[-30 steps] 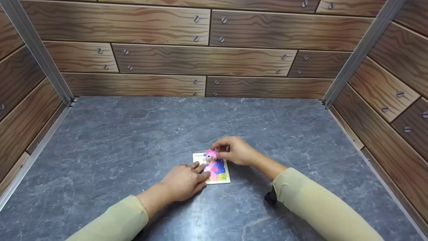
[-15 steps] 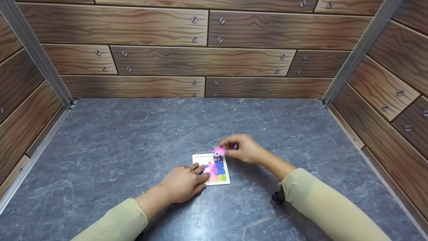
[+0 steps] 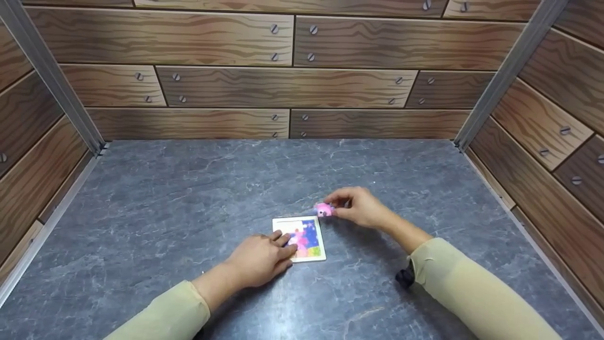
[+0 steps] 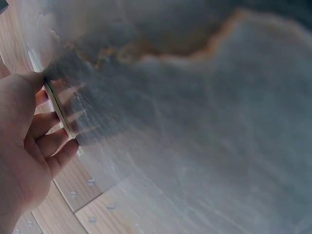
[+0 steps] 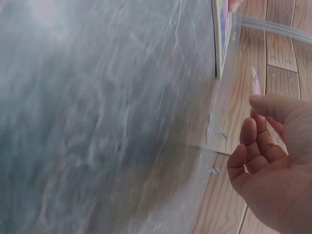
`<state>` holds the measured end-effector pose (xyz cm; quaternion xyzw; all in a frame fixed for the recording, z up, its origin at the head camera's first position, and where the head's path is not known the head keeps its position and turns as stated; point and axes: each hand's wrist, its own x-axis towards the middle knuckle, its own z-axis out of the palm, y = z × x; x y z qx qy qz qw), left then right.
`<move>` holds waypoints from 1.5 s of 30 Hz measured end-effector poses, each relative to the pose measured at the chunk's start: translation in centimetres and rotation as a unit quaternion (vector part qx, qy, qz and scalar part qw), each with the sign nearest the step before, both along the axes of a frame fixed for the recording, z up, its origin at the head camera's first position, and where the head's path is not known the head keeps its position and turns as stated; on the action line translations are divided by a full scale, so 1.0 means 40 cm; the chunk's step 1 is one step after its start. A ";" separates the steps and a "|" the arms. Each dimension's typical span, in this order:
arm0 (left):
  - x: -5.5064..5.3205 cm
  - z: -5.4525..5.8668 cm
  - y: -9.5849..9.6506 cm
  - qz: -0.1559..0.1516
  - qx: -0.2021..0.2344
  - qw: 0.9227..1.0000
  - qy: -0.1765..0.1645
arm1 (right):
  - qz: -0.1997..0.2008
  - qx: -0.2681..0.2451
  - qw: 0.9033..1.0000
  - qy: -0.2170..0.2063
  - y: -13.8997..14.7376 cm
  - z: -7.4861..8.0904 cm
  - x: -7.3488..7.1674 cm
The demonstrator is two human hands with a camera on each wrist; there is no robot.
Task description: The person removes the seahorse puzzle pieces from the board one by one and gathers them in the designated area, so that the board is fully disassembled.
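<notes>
A small square jigsaw puzzle board [image 3: 307, 259] with a pale rim and a pink, blue and green picture lies on the grey table. My left hand [image 3: 262, 259] holds it at its left side. In the left wrist view the thumb and bent fingers [image 4: 64, 155] lie along the board's edge [image 4: 59, 109]. Beyond the board's far right corner, my right hand [image 3: 361, 208] pinches a pink puzzle piece [image 3: 324, 210] with an eye printed on it. The right wrist view shows this thin piece [image 5: 256, 84] edge-on above the thumb, the other fingers loosely curled.
Wood-patterned walls [image 3: 236, 85] enclose the table [image 3: 188, 184] at the back and both sides, with metal posts [image 3: 509, 75] in the corners. A pale upper-left area shows within the board. A dark band [image 3: 405, 277] hangs under the right sleeve.
My right hand has drawn the pink piece off the board's upper part, moving right and slightly away. The left hand has stayed on the board.
</notes>
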<state>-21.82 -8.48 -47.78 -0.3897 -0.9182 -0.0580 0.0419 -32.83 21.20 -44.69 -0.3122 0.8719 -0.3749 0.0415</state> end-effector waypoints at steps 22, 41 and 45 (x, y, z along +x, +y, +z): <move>0.009 -0.006 0.001 -0.004 0.014 1.000 0.011 | -0.063 0.014 0.998 -0.015 0.124 -0.016 -0.056; 0.007 0.003 -0.001 0.000 0.013 1.000 0.007 | -0.076 0.013 0.997 -0.031 0.157 -0.034 -0.087; 0.008 0.001 -0.002 0.000 0.013 1.000 0.005 | -0.075 0.020 0.996 -0.032 0.156 -0.038 -0.092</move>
